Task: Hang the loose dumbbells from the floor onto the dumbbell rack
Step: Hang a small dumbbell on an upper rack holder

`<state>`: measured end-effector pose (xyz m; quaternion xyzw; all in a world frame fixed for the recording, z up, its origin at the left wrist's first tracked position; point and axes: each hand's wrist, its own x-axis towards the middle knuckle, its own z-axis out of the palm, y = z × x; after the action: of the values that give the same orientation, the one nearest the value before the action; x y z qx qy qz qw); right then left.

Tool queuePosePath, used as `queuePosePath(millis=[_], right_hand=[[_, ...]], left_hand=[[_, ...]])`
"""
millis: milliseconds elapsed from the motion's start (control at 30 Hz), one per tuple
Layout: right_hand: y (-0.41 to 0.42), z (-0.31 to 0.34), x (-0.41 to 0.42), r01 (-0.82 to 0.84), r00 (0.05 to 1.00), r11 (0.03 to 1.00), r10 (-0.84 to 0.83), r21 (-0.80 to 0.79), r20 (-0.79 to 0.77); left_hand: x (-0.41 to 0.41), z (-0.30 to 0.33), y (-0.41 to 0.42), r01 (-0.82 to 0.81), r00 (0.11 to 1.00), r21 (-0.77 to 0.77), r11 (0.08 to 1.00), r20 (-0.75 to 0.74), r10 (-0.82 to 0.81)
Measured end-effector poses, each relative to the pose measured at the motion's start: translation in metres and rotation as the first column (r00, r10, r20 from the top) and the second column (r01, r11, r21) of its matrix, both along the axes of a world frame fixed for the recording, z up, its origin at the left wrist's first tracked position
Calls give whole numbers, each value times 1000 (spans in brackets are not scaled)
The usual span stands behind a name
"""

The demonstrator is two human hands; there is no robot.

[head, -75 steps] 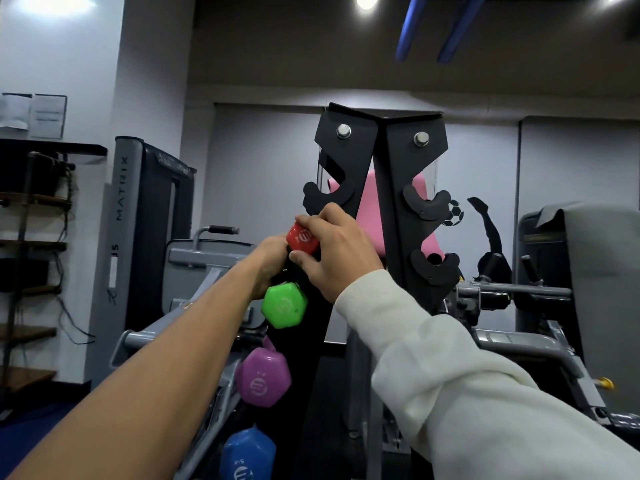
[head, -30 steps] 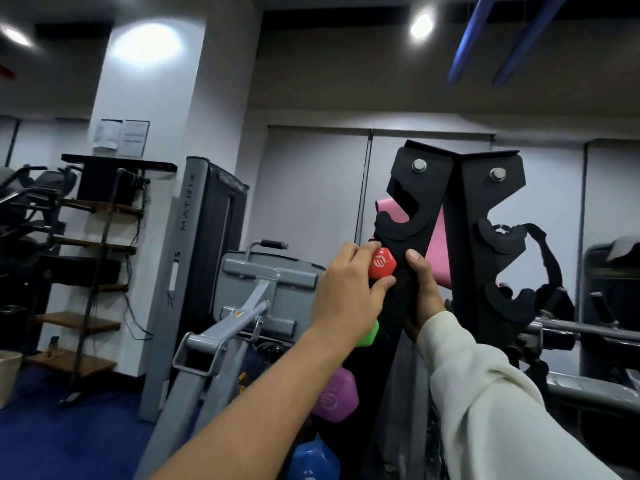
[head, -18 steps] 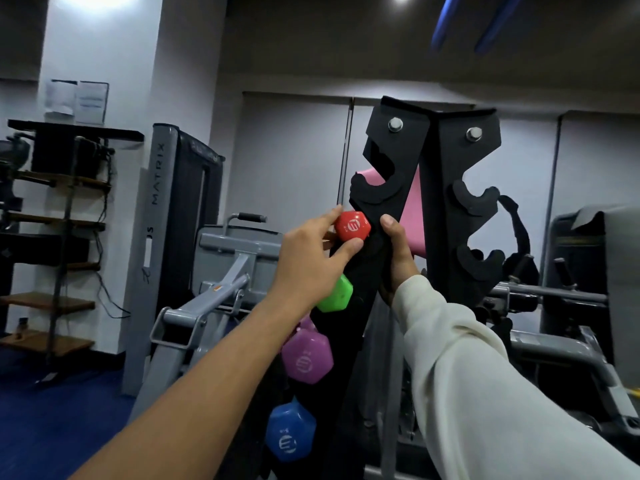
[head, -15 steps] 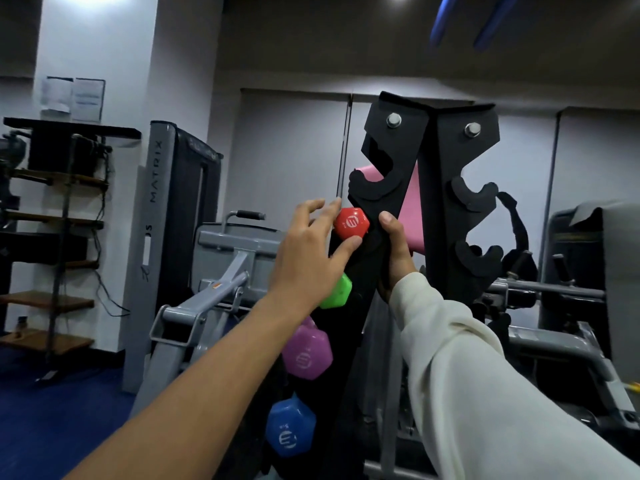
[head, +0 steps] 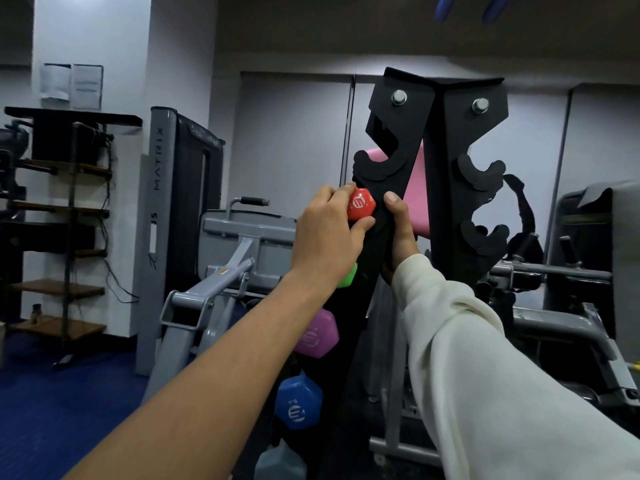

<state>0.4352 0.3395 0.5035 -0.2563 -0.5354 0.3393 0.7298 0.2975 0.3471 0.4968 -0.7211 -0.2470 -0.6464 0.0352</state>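
Gripping the red dumbbell [head: 361, 204] by its end with curled fingers, the left hand [head: 327, 233] seats it in a cradle on the rack [head: 446, 188] edge, above the green dumbbell [head: 347, 276], while the right hand [head: 398, 233] clasps the upright, likely to steady it.

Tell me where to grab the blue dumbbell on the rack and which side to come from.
Probably by its hexagonal end: the blue dumbbell hangs on the rack with only that head sticking out left; its handle is hidden behind the black upright. Come in from the left, fingers wrapping the flat faces, between the purple dumbbell above and the grey dumbbell below.
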Motion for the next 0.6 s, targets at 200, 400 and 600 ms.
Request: queuePosePath(millis=[200,400,600], right_hand=[[-6,-5,-1,26,999,999,-25,-32,38],[-20,-1,-3,460,885,878,-441,-134,149],[-59,-10,-36,673,127,220,-975,706,183]], left_hand=[[-17,0,12,170,984,-69,983,-40,-173],[-36,4,29,368,926,-291,883,34,-375],[-7,21,62,640,751,-605,475,360,-553]])
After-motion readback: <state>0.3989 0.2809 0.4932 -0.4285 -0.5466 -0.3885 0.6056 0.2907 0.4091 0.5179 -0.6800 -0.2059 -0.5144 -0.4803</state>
